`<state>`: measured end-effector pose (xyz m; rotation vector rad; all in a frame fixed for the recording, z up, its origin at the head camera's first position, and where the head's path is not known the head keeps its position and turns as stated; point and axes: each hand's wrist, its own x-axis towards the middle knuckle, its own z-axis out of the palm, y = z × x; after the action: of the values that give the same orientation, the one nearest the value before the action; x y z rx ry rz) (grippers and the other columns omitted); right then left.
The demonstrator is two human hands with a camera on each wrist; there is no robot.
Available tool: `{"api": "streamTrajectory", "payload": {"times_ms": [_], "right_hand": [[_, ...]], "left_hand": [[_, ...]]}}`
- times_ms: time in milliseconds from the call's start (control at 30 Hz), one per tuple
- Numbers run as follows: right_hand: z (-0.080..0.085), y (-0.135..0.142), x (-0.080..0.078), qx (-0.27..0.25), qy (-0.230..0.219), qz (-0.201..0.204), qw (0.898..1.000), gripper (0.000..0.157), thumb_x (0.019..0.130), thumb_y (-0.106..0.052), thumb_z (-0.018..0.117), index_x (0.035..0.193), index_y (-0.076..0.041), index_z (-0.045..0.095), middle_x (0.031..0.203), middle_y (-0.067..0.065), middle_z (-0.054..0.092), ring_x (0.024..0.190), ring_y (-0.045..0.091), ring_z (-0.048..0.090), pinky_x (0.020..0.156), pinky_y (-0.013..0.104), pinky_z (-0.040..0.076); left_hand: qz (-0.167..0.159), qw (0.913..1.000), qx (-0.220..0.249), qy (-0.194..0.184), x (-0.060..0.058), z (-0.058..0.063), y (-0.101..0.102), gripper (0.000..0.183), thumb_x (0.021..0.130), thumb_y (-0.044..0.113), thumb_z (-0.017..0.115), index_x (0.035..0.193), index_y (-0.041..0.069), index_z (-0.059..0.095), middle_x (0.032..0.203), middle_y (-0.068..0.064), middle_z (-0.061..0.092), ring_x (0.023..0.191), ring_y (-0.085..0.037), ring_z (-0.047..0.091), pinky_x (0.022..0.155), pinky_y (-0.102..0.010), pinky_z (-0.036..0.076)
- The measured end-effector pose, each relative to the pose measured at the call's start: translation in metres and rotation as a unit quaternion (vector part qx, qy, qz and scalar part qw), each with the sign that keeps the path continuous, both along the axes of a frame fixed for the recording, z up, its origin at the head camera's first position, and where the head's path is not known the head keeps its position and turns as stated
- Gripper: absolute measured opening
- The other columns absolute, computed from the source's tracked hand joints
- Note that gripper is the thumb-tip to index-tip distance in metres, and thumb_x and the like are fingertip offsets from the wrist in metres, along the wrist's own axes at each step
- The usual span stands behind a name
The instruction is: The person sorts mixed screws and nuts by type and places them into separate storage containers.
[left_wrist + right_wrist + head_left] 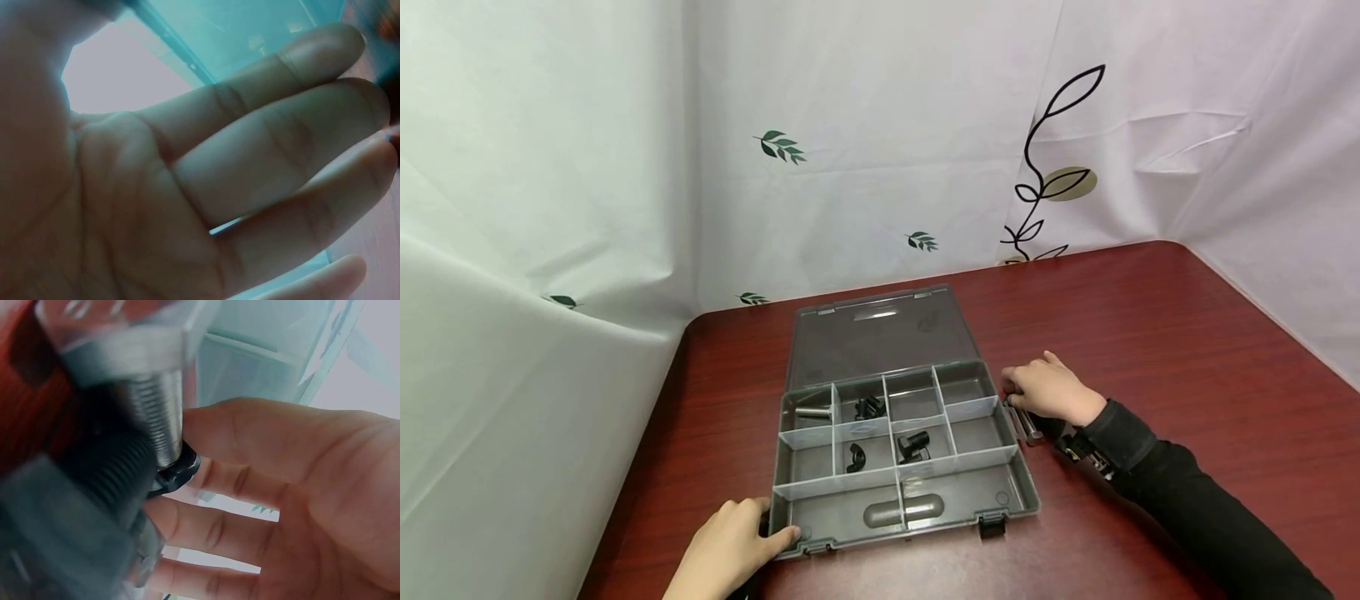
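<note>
A grey divided organizer box (pixel 1022 492) lies on the table with its lid (pixel 880 333) folded back. My left hand (pixel 730 537) rests against its near left corner, thumb over the rim and fingers extended along the outer wall. My right hand (pixel 1045 387) is low beside the box's right wall, fingers curled downward. In the right wrist view, its thumb and fingers pinch a small glossy black part (pixel 178 472), partly hidden behind a silver hex bolt (pixel 156 419). A black threaded bolt (pixel 112 481) is close beside it.
Compartments hold a silver bolt (pixel 812 412), small black pieces (pixel 870 407), a black wing nut (pixel 856 458) and black bolts (pixel 913 444). A latch (pixel 992 527) hangs at the box's front. White patterned cloth (pixel 865 150) stands behind the red-brown table (pixel 1150 333).
</note>
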<state>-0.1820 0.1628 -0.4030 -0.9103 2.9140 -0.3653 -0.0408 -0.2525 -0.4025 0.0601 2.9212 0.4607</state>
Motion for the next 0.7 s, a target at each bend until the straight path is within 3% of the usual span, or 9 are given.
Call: {"api": "streamTrajectory", "payload": {"times_ms": [367,700], "right_hand": [[-0.0006,0.0031,0.0002,-0.020,0.024,0.017,0.999,0.019,0.083,-0.008,0.059,0.073,-0.021,0.048,0.058,-0.013,0.040,0.056,0.003,0.040,0.091,0.066,0.026],[0.0013,0.0068,-0.0001,-0.028,0.031,0.007,0.999,0.012,0.087,-0.012,0.060,0.079,-0.020,0.056,0.059,-0.014,0.043,0.057,0.002,0.041,0.093,0.067,0.024]], "left_hand": [[-0.004,1.0000,0.001,0.009,0.0004,-0.0002,0.0000,0.032,0.071,0.045,0.073,0.070,0.018,0.055,0.052,0.004,0.040,0.053,-0.014,0.037,0.052,-0.034,0.035],[-0.003,1.0000,0.004,0.008,0.0006,-0.0003,0.0002,0.032,0.071,0.044,0.073,0.069,0.018,0.055,0.052,0.004,0.040,0.052,-0.014,0.036,0.051,-0.033,0.034]]}}
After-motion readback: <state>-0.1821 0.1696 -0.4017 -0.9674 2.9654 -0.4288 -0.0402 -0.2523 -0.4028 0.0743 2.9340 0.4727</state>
